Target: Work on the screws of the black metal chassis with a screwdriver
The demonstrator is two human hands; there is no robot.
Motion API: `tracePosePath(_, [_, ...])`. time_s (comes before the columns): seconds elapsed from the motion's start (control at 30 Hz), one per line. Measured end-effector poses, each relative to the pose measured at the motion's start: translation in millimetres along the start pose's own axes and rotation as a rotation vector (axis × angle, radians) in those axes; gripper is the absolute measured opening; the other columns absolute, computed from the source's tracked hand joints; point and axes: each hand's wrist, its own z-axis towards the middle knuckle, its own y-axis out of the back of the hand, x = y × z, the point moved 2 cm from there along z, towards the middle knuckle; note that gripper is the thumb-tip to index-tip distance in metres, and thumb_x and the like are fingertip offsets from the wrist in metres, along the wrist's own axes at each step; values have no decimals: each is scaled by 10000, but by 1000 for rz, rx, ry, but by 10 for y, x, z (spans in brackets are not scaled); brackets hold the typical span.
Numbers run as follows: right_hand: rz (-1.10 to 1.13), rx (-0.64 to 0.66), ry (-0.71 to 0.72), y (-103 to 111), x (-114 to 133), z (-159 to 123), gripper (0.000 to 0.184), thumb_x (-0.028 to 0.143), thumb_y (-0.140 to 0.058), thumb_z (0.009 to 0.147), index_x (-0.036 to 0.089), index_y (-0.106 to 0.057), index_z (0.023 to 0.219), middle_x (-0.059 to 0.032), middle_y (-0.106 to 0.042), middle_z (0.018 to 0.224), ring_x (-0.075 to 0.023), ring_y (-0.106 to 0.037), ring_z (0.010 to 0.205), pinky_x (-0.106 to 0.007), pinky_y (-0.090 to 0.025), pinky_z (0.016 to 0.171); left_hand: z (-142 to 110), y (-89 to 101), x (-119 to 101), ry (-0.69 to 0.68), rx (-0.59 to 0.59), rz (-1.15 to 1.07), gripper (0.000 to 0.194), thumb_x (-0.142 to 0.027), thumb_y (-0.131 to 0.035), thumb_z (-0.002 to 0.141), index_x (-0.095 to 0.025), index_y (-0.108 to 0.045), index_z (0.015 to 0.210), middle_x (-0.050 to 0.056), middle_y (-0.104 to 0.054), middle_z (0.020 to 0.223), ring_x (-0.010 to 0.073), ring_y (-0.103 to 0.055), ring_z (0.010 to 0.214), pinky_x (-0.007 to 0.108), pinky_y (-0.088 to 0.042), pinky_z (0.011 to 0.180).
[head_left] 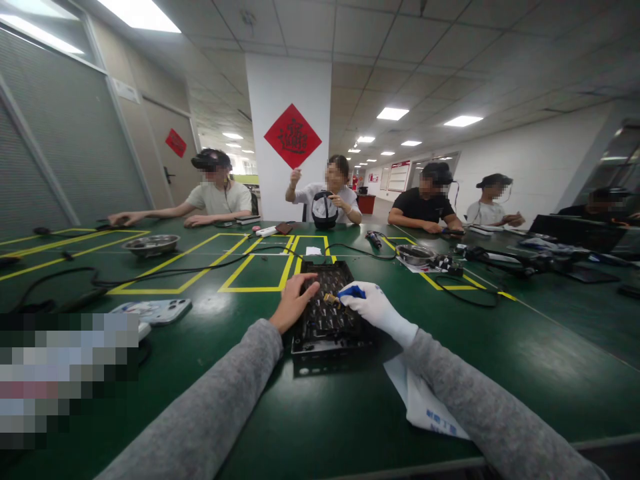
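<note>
A black rectangular casing [333, 327] with rows of small shiny shapes inside lies on the green table before me. My left hand [295, 300], bare, grips its left side, thumb over the rim. In a white glove, my right hand [373, 308] is closed around a small blue-handled tool [353, 292]. The tool's brass-coloured end [331, 299] points left, over the casing's interior; its exact kind is unclear. Under my right forearm lies a white sheet or bag with blue print [430, 400].
A phone [167, 311] lies left of the casing. Metal bowls [151, 245] [416, 253] stand farther off on both sides. Black cables [200, 267] cross the table [240, 393]. Several people sit along the far side and right; one holds a black-and-white cap [325, 210].
</note>
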Motion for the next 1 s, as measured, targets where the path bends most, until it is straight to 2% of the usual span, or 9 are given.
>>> tracePosePath(0.07, [61, 85, -14, -11, 62, -25, 229, 319, -579, 713, 127, -641, 822, -31, -650, 743, -125, -572, 657, -252, -449, 640, 28, -22, 185, 107, -46, 31, 397, -347, -477, 783, -248, -482, 1168, 51, -458, 1223, 216, -371, 1171, 411, -258, 1006])
tracePosePath(0.17, [100, 245, 30, -60, 150, -80, 248, 323, -600, 698, 125, -641, 840, -32, -649, 766, -123, -577, 668, -243, -458, 633, 66, -93, 410, 252, -11, -5, 467, -176, -466, 729, -220, -466, 1195, 68, -429, 1258, 218, -354, 1198, 396, -267, 1013])
tracePosePath(0.3, [7, 370, 161, -135, 184, -118, 229, 315, -613, 699, 140, -646, 845, -31, -642, 801, -126, -585, 699, -243, -464, 656, 86, -152, 480, 292, -27, -120, 491, -84, -390, 688, -182, -504, 1155, 71, -488, 1217, 192, -411, 1158, 341, -301, 1003])
tracePosePath(0.47, [-164, 364, 418, -160, 197, -112, 146, 289, -649, 684, 186, -679, 782, -38, -612, 912, -148, -556, 874, -275, -424, 807, 71, -175, 453, 298, -85, -163, 472, -91, -392, 678, -181, -523, 1122, 54, -542, 1168, 187, -475, 1090, 325, -343, 973])
tracePosePath(0.6, [-270, 340, 495, -174, 253, -142, 121, 299, -652, 686, 201, -679, 751, -39, -581, 1004, -156, -517, 944, -298, -389, 865, 71, -187, 458, 320, -114, -163, 451, -101, -397, 683, -182, -532, 1106, 54, -555, 1152, 189, -493, 1066, 323, -367, 950])
tracePosePath(0.8, [-351, 337, 510, -224, 294, -188, 105, 286, -626, 714, 200, -677, 746, -42, -589, 996, -159, -508, 936, -305, -384, 861, 80, -169, 428, 338, -106, -140, 443, -100, -403, 674, -173, -550, 1085, 67, -554, 1153, 204, -486, 1076, 330, -369, 947])
tracePosePath(1.0, [-268, 399, 419, -229, 231, -172, 107, 269, -621, 719, 191, -685, 756, -36, -606, 973, -143, -531, 924, -260, -403, 830, 90, -164, 431, 317, -100, -83, 407, -113, -392, 674, -164, -570, 1037, 71, -565, 1110, 205, -485, 1054, 339, -362, 944])
